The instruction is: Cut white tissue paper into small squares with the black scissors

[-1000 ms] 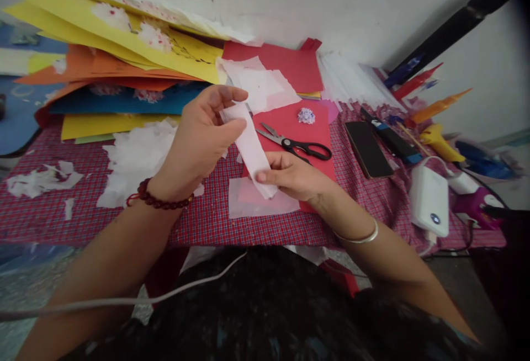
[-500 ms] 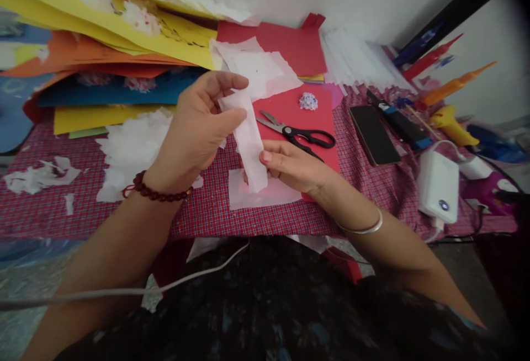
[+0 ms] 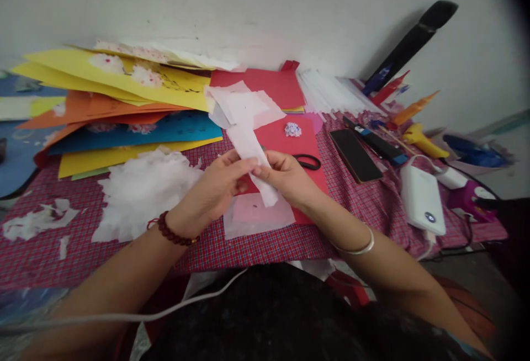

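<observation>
A folded strip of white tissue paper [image 3: 247, 143] slants between my hands above the table. My left hand [image 3: 219, 181] pinches its left edge near the middle, thumb on top. From the other side my right hand [image 3: 285, 176] grips the same strip, its thumb tip meeting the left thumb. Behind the right hand lie black-handled scissors [image 3: 311, 163], mostly hidden, on a sheet of red paper [image 3: 306, 139]. Below the strip, a flat translucent white sheet [image 3: 284, 212] rests near the table's front edge. More white tissue sheets [image 3: 265, 108] lie just beyond the strip.
White tissue pieces [image 3: 144, 195] are heaped at left, with scraps [image 3: 39, 220] beside them. Coloured paper sheets [image 3: 174, 88] are stacked at the back left. A phone [image 3: 356, 155], a white power bank [image 3: 422, 200] and a yellow glue gun [image 3: 424, 141] are at right. A small speckled ball [image 3: 293, 129] sits on the red paper.
My left hand has moved down from the strip's upper end to its middle, next to my right thumb. The camera view has tilted up, showing more wall.
</observation>
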Demonstrator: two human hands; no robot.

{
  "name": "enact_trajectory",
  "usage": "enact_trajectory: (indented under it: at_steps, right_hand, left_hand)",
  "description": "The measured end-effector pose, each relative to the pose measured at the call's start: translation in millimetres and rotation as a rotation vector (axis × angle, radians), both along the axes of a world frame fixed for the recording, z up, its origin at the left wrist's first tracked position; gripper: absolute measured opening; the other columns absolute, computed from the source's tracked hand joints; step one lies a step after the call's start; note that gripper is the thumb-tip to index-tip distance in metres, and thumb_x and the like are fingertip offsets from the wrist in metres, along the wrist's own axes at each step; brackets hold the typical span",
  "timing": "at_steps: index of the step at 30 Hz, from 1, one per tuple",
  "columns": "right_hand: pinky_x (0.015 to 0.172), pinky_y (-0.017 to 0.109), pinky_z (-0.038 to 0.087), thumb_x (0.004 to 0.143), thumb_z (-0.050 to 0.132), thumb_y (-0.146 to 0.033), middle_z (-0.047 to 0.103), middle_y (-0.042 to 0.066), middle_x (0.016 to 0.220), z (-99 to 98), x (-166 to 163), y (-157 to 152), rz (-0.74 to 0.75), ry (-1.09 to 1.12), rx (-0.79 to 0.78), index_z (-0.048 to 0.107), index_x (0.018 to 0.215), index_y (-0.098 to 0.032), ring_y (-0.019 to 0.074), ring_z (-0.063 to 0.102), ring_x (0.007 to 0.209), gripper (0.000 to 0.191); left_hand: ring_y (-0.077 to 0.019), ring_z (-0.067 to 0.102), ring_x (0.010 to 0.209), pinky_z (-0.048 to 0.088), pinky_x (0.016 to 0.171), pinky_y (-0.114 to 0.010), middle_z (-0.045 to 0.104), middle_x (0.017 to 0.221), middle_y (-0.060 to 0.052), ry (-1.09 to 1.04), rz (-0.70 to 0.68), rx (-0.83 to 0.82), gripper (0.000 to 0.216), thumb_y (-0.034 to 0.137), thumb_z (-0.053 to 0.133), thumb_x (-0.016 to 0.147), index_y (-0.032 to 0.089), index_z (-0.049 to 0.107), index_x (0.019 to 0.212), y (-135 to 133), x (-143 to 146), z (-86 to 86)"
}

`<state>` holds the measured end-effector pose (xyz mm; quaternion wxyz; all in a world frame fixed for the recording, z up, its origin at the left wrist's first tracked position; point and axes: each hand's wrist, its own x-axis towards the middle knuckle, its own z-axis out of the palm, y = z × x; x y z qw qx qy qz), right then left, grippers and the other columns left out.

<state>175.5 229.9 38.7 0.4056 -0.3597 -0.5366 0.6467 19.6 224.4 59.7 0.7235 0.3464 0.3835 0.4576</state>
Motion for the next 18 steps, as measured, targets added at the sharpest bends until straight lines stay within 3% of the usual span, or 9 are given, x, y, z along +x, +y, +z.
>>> enact_trajectory:
  at_steps: [4,7,9,13,18]
  right_hand:
    - [0.054,0.026,0.034,0.086,0.073,-0.049,0.053,-0.004,0.069,9.4,14.8,9.0,-0.004,-0.258,0.242,0.058,0.081,-0.02,0.0104,0.045,0.06,0.033]
    - [0.07,0.03,0.046,0.089,0.066,-0.031,0.067,0.003,0.089,24.1,41.5,12.8,-0.006,-0.641,0.514,0.065,0.101,-0.018,0.016,0.059,0.077,0.018]
    - [0.083,0.036,0.05,0.088,0.063,-0.023,0.071,0.009,0.104,29.5,61.9,10.7,-0.084,-0.965,0.631,0.066,0.115,-0.017,0.0225,0.065,0.092,0.027]
    - [0.096,0.048,0.053,0.091,0.062,-0.026,0.068,0.018,0.124,19.9,89.6,-0.3,0.004,-1.365,0.689,0.063,0.131,-0.013,0.0336,0.066,0.11,0.043]
    - [0.096,0.053,0.054,0.094,0.056,-0.026,0.067,0.021,0.124,2.8,91.5,-4.5,0.01,-1.439,0.702,0.062,0.136,-0.011,0.0357,0.068,0.108,0.045]
  left_hand:
    - [-0.0112,0.062,0.073,0.047,0.057,-0.02,0.072,0.082,0.001,0.022,0.127,0.065,0.016,0.015,0.081,0.072,0.022,0.073,0.084,-3.0,2.4,-2.7]
    - [-0.0087,0.061,0.068,0.043,0.048,-0.017,0.072,0.08,0.003,-0.023,0.261,0.043,0.014,0.009,0.078,0.076,0.02,0.071,0.078,3.3,-8.0,7.5]
    - [-0.0083,0.063,0.067,0.044,0.047,-0.017,0.072,0.082,0.002,-0.065,0.335,0.028,0.014,0.006,0.073,0.081,0.019,0.07,0.077,9.1,-17.6,16.7]
    - [-0.0073,0.064,0.062,0.048,0.049,-0.017,0.071,0.077,0.001,-0.119,0.416,0.005,0.022,0.001,0.06,0.09,0.015,0.067,0.075,17.3,-29.4,29.6]
    - [-0.01,0.066,0.065,0.055,0.057,-0.021,0.072,0.077,-0.001,-0.164,0.451,0.036,0.025,0.0,0.055,0.092,0.015,0.065,0.074,22.3,-31.8,27.6]
